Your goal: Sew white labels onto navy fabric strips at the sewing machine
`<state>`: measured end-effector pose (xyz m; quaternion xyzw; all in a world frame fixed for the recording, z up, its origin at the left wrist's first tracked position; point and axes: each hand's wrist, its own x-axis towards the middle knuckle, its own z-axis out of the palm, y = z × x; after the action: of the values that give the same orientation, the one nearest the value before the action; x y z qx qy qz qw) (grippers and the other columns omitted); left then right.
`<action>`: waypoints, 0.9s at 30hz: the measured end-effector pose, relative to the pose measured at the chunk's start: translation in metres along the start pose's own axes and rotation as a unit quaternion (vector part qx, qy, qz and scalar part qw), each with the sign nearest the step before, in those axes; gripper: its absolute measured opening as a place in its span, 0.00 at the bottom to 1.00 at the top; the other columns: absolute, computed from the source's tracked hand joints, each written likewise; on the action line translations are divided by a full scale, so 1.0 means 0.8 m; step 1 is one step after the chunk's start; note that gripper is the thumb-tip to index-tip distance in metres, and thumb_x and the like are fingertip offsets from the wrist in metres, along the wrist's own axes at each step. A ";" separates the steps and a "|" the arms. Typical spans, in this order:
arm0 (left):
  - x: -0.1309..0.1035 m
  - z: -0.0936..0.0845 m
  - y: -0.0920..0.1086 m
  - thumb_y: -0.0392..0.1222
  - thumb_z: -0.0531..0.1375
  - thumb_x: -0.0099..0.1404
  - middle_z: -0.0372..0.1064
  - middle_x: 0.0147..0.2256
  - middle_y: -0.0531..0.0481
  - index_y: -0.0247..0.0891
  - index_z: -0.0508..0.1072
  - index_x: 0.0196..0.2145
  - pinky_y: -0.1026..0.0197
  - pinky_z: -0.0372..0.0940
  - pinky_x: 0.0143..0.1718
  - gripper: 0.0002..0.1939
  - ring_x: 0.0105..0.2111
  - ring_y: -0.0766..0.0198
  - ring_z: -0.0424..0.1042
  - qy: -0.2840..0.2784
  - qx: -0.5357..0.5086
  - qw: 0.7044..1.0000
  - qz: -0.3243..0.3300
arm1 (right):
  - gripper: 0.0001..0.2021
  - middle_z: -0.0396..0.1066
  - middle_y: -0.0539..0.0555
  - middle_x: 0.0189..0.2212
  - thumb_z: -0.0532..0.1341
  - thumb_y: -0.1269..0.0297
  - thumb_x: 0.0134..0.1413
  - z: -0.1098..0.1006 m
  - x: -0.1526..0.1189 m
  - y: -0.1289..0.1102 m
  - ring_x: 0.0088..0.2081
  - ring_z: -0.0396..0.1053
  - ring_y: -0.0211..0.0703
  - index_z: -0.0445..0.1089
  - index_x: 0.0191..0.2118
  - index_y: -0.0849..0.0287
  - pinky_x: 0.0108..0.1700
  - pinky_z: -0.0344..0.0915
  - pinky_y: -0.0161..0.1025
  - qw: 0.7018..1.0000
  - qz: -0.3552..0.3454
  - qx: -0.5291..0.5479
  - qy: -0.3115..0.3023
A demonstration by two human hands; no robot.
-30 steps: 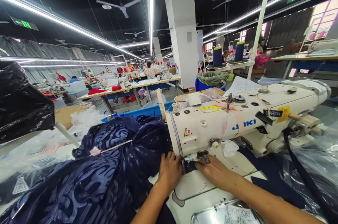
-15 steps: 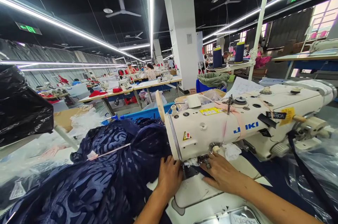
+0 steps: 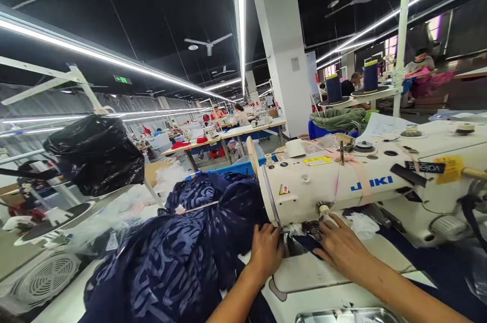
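Note:
A white sewing machine (image 3: 327,181) lettered JUKI stands before me. My left hand (image 3: 267,248) is just left of its needle area, fingers bent and together on dark navy fabric (image 3: 178,257); the fingertips are partly hidden. My right hand (image 3: 344,244) lies right of the needle area, thumb apart from the fingers. Its thumb touches a narrow navy piece (image 3: 307,243) running under the machine head, and its fingers reach up beside a small knob (image 3: 323,208). The bulk of the navy fabric, with a shiny swirling pattern, is heaped to the left. The needle itself cannot be made out.
A black plastic bag (image 3: 97,153) hangs on a stand at left, above clear plastic wrapping. Dark thread cones (image 3: 370,76) stand on a rack behind the machine. A pillar (image 3: 281,49), sewing tables (image 3: 236,133) and several people are farther back.
My view has turned left, so the machine and hands appear farther right and more of the black bag shows. Both hands stay at about the same places by the needle area.

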<state>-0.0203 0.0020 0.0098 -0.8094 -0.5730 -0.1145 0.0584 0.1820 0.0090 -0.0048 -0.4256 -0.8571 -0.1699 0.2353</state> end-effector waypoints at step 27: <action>-0.005 0.003 0.002 0.31 0.51 0.56 0.70 0.35 0.47 0.38 0.70 0.34 0.50 0.53 0.46 0.11 0.40 0.57 0.67 0.080 -0.018 0.996 -0.029 | 0.06 0.72 0.50 0.26 0.61 0.60 0.49 -0.126 -0.013 -0.032 0.32 0.70 0.42 0.72 0.32 0.55 0.32 0.61 0.31 0.929 -0.085 0.308 -0.188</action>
<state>-0.0200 -0.0013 0.0067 -0.7816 -0.5878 -0.1905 0.0860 0.1931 -0.0621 0.0706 -0.2823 -0.9286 0.1664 0.1742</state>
